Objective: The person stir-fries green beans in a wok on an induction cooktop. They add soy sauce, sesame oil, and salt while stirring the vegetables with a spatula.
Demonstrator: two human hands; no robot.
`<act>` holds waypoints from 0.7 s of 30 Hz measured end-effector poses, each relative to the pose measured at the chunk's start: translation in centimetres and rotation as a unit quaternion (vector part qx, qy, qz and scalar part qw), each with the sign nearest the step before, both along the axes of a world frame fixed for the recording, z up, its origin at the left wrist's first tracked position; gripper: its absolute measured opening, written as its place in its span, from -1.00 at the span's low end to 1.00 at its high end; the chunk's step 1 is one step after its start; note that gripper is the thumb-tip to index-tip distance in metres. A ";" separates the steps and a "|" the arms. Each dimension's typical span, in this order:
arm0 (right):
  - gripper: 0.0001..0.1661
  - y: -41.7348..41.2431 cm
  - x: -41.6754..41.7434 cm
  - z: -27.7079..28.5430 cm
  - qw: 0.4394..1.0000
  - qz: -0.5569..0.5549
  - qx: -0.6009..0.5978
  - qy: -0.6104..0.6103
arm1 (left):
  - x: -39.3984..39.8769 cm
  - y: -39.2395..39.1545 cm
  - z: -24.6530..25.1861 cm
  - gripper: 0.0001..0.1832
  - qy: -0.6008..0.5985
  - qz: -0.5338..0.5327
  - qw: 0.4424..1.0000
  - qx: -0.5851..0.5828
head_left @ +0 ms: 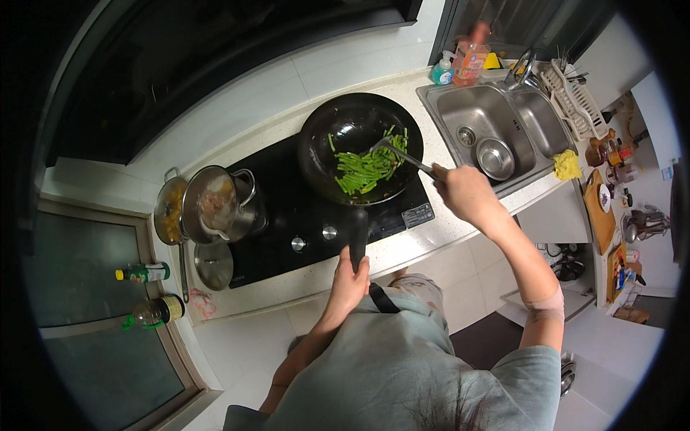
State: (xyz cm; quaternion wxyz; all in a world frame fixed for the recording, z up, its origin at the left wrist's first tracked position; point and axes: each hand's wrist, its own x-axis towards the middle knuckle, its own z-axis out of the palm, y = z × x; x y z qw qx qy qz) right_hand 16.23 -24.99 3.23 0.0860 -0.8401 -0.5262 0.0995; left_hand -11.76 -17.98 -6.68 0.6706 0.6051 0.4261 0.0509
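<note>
My left hand [349, 281] grips the black handle [358, 234] of a dark wok [331, 116] on the black glass cooktop [280, 215]. Cut green vegetable stalks [366, 169] lie in the wok, mostly on its right and lower side. My right hand [468, 196], at the wok's right, is closed around the handle of a metal spatula [404, 156]. The spatula's head rests among the greens, partly hidden by them.
Left of the wok stand a steel pot [248, 196] with food, a pan [171, 207] with yellow pieces and a lid [213, 266]. Bottles [156, 312] stand by the window. The sink [469, 116] at the right holds a metal bowl [495, 159]; a yellow cloth [566, 165] lies beside it.
</note>
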 end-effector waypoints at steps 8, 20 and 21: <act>-0.63 0.1 -0.6 -2.2 1.000 0.000 0.005 -0.009 | 0.4 0.9 0.2 -0.69 -0.113 0.048 0.977 -0.175; -0.63 -1.5 -1.8 0.6 1.000 -0.001 0.005 0.011 | -1.1 4.1 -5.9 -0.59 -0.080 0.091 0.976 0.180; -0.63 -1.5 -2.0 0.2 1.000 -0.010 0.016 0.013 | -1.0 5.1 -7.2 -0.60 -0.072 0.099 0.951 0.285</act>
